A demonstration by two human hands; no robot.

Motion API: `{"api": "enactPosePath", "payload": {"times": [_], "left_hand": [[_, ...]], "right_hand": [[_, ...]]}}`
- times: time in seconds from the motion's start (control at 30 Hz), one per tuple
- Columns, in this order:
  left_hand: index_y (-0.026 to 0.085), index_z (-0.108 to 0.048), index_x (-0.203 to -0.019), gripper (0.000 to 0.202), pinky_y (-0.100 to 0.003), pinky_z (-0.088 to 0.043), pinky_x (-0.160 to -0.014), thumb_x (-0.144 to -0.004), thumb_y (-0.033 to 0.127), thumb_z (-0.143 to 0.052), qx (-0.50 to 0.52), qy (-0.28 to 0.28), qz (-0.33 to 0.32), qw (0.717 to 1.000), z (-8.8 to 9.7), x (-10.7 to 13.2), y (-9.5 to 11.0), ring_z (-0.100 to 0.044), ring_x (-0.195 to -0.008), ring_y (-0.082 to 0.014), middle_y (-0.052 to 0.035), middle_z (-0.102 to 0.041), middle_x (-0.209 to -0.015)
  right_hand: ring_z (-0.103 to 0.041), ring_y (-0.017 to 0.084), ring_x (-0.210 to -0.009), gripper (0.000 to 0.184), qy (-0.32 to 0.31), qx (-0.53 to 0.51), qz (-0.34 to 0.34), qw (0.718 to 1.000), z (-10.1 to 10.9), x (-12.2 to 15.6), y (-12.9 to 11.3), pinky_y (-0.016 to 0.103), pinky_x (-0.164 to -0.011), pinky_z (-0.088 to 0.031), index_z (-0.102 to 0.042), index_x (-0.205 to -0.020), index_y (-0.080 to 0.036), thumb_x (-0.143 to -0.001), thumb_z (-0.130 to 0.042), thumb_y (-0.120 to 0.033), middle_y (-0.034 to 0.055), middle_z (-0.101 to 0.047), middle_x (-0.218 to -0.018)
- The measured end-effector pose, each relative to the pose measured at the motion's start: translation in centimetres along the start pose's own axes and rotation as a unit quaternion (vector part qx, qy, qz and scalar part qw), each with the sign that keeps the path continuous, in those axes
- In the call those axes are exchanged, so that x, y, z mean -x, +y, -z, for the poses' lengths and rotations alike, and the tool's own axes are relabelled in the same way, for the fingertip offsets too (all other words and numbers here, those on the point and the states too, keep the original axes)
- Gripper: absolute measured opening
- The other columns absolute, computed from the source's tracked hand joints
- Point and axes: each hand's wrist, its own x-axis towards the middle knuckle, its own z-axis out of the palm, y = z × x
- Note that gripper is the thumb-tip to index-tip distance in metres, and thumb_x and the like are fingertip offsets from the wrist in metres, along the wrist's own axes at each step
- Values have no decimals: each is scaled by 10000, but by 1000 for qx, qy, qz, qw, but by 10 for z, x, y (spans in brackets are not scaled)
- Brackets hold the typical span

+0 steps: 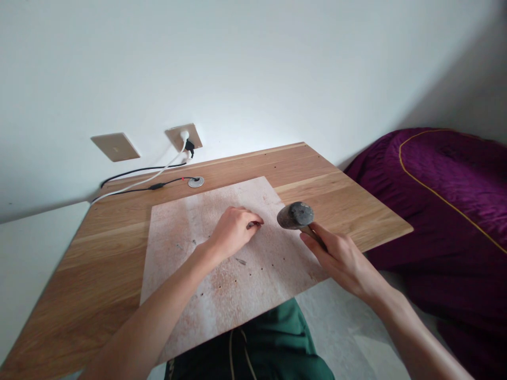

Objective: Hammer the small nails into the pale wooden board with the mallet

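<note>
My left hand (233, 230) rests on a pale, rust-stained board (222, 285), its fingers pinched on a small nail (254, 225) held against the board. My right hand (340, 258) is wrapped round the wooden handle of a hammer (296, 215), whose grey metal head hovers just right of the nail, a little above the board. Another loose nail (240, 261) lies on the board near my left wrist, and several small dark holes dot the board's surface.
The board lies on a wooden desk (99, 248) against a white wall. A white cable and a black cable (158, 177) run from a wall socket (184, 137) to a round grommet (195, 182). A purple bedspread (443, 195) is on the right.
</note>
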Motion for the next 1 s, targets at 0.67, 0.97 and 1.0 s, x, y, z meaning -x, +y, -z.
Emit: {"api": "enactPosePath", "payload": {"times": [0.67, 0.97, 1.0], "left_hand": [[173, -705, -1260, 456, -423, -587, -953, -830, 28, -747, -40, 3, 48, 998, -2, 1, 10, -776, -899, -234, -34, -820, -904], [157, -542, -1448, 642, -424, -597, -929, -845, 39, -726, -49, 8, 54, 997, -7, 3, 8, -776, -948, -261, -41, -827, -951], [159, -527, -1460, 665, -412, -599, -920, -838, 37, -730, -49, 10, 53, 997, -7, 4, 8, -777, -944, -258, -39, -827, -951]], "right_hand": [[-669, 220, -629, 337, -30, 1, 10, 999, 2, -13, -26, 296, -598, -387, -628, -1018, -222, -1015, -403, -474, 39, -671, -700], [-683, 212, -646, 332, -48, 24, 55, 997, 0, -20, -37, 295, -604, -371, -640, -1061, -206, -1058, -395, -430, 39, -679, -718], [-681, 211, -641, 330, -58, 34, 60, 996, -1, -19, -38, 296, -600, -364, -638, -1052, -206, -1065, -388, -421, 40, -676, -713]]}}
